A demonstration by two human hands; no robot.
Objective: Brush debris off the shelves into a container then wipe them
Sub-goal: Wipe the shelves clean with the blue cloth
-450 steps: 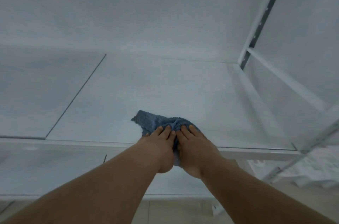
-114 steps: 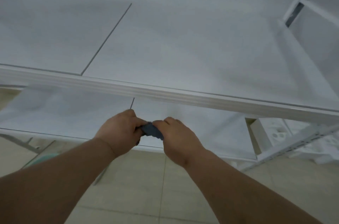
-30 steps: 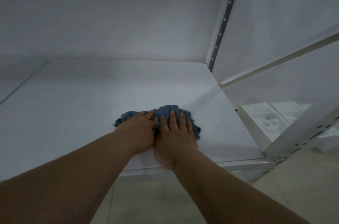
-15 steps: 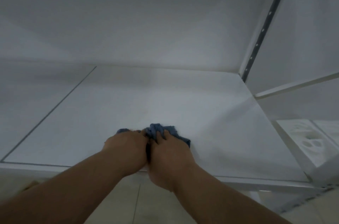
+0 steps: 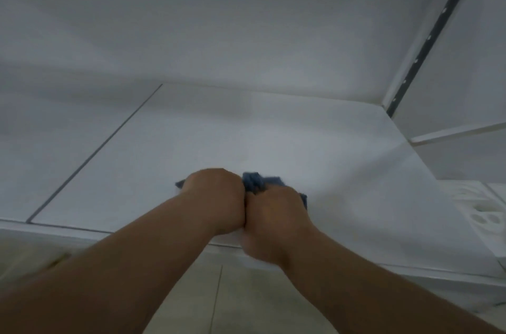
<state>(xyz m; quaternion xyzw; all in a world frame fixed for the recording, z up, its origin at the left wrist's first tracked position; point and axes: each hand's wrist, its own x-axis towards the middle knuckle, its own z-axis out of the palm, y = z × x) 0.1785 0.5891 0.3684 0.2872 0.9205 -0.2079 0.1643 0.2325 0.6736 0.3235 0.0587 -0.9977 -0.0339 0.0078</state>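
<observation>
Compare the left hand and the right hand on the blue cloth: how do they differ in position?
The left hand lies farther onto the shelf, while the right hand sits nearer its front edge. The blue cloth shows only as a small tip beyond the left hand, but a larger bunch shows beyond the right hand. Both hands touch side by side, knuckles up, fingers curled onto the cloth.

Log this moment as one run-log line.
phase: wiping | left hand and right hand: side by side, gripping blue cloth | cloth on white shelf near front edge
</observation>
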